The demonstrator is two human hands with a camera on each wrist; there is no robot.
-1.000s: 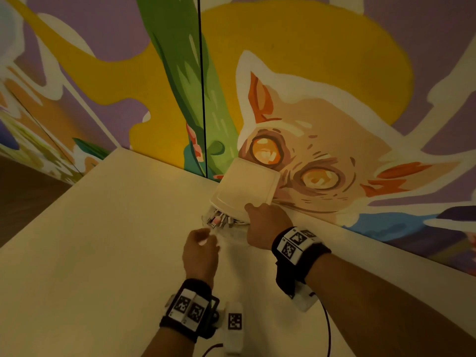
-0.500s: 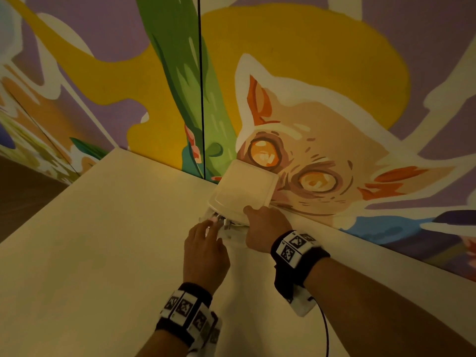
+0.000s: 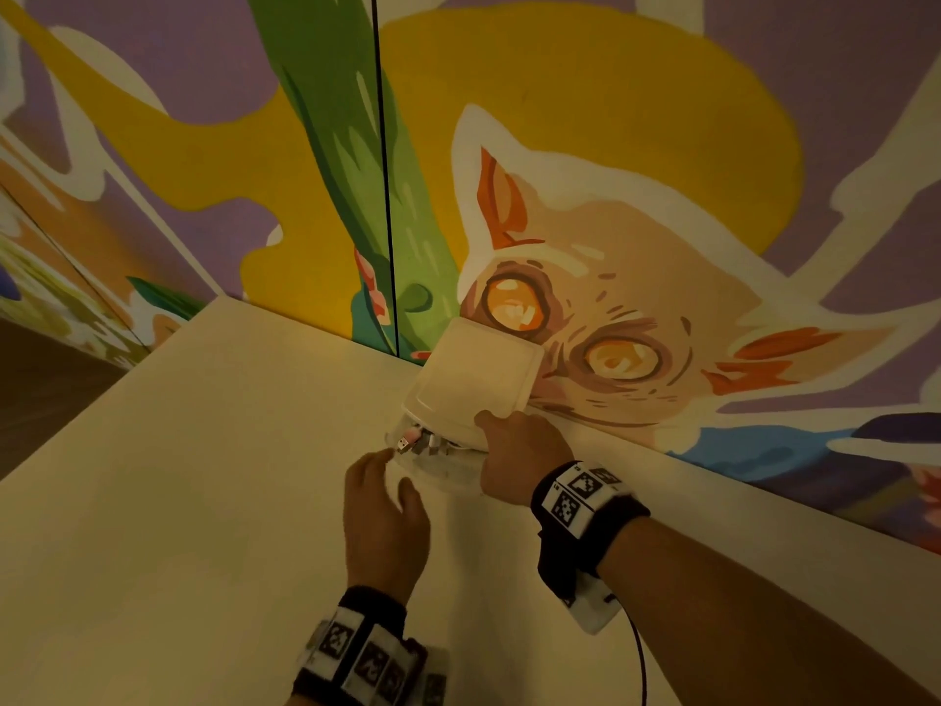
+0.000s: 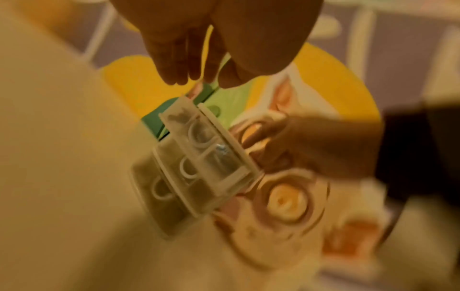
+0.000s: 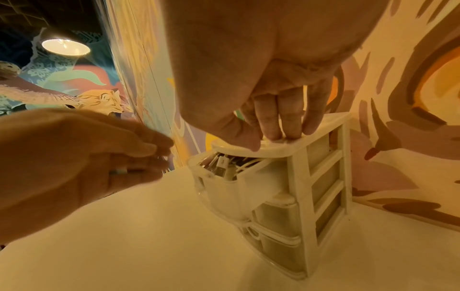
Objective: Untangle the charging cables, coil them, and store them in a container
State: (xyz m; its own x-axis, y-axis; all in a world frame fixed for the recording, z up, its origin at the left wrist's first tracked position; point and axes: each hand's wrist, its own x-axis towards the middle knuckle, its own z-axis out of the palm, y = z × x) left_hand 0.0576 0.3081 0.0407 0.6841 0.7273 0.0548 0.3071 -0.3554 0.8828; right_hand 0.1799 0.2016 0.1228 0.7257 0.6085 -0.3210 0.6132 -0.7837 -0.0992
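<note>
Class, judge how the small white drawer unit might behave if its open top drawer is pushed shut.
The drawer unit looks thin plastic, tall and narrow, so probably light and apt to slide or tip; the right hand presses its top. Cable plugs sticking up from the top drawer may jam.

The small drawer unit point(image 5: 321, 177) looks like cream plastic with a smooth, slightly glossy frame; its drawers point(image 5: 276, 216) are translucent, milky plastic. Cable plugs point(image 5: 220, 165) in the top drawer show white plastic and shiny metal tips. The desk point(image 3: 203, 501) is smooth and matt. The mural wall point(image 3: 611, 119) appears matt painted.
</note>
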